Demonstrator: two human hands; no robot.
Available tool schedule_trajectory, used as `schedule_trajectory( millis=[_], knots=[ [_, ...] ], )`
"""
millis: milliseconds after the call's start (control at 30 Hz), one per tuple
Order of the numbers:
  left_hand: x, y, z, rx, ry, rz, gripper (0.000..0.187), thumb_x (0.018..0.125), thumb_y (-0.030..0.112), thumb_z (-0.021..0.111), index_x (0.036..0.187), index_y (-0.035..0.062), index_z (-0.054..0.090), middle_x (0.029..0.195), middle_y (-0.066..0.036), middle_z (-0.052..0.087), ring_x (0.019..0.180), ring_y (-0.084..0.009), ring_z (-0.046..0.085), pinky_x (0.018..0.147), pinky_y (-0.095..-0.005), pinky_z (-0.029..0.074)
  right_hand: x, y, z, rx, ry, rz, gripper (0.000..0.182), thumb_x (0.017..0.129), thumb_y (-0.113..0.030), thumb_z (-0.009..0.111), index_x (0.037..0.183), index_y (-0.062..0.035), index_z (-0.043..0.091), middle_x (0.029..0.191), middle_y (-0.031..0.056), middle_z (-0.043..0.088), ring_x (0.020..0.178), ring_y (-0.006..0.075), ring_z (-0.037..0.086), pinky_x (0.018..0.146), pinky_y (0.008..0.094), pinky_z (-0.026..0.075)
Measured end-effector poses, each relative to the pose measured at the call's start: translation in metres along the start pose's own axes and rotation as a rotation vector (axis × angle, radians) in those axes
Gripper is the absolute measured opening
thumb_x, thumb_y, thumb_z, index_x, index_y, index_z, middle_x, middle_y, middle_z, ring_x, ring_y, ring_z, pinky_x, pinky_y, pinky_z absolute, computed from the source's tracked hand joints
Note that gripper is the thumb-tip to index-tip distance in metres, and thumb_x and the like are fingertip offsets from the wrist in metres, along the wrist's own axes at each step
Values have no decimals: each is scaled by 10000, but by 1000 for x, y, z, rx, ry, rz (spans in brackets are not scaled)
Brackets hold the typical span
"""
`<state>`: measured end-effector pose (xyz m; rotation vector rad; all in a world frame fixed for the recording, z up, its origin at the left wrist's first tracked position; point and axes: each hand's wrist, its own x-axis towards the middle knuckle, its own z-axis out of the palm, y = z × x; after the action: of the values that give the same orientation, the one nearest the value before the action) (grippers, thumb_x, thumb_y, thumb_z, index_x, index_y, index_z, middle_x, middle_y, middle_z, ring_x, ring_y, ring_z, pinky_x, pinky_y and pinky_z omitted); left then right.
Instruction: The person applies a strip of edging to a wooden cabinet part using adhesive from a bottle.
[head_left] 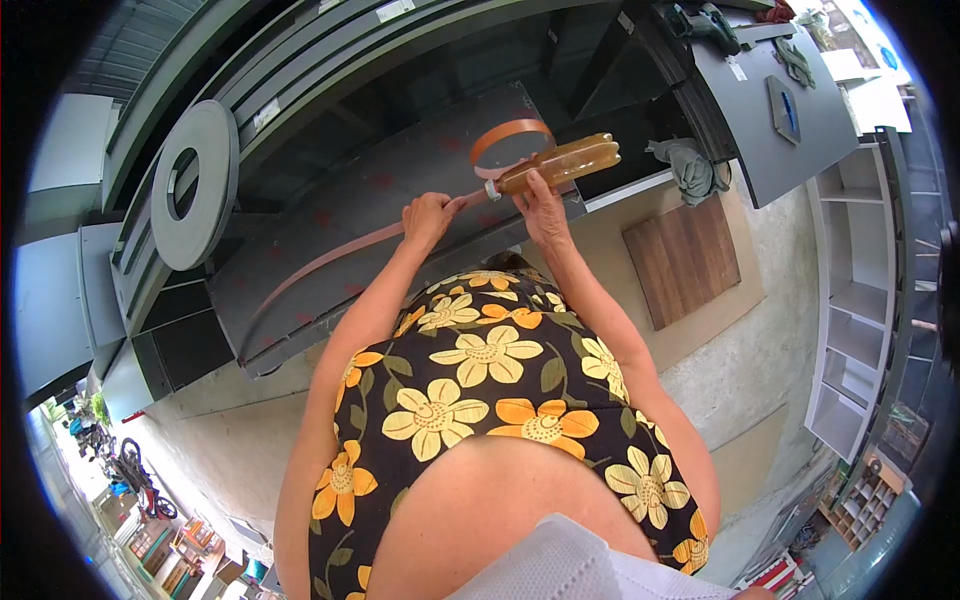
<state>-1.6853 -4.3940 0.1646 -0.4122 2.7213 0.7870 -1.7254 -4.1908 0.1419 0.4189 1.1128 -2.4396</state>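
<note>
In my right hand (543, 210) is a clear plastic bottle (572, 165) of amber-brown liquid, tilted nearly level with its whitish cap toward the left. My left hand (428, 218) is closed on a thin, pinkish-brown edge banding strip (345, 249), the fingers pinching it close to the bottle's cap end. From there the strip curves away left across a dark panel (400, 165). Its other end rises into an orange-brown loop (512, 130) behind the bottle.
A large grey roll of banding (195, 185) leans at the left against stacked dark boards (330, 60). At right are a crumpled grey cloth (690, 170), a grey panel (775, 120) with a power drill (705, 25), and a brown wooden board (683, 262) on the floor. White shelving (850, 300) stands farther right.
</note>
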Motion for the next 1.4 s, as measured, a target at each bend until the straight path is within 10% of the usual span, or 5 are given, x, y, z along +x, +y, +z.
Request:
schedule_trajectory(
  millis=[1400],
  knots=[
    [-10,-80,-25,-140,-13,45,474,799,473,585,599,44,614,562,-91,578,569,-239,581,568,-352,423,16,-131,-68,285,234,-526,333,805,-233,680,1067,-90,533,1041,81,593,986,232,583,884,411,472]
  ],
)
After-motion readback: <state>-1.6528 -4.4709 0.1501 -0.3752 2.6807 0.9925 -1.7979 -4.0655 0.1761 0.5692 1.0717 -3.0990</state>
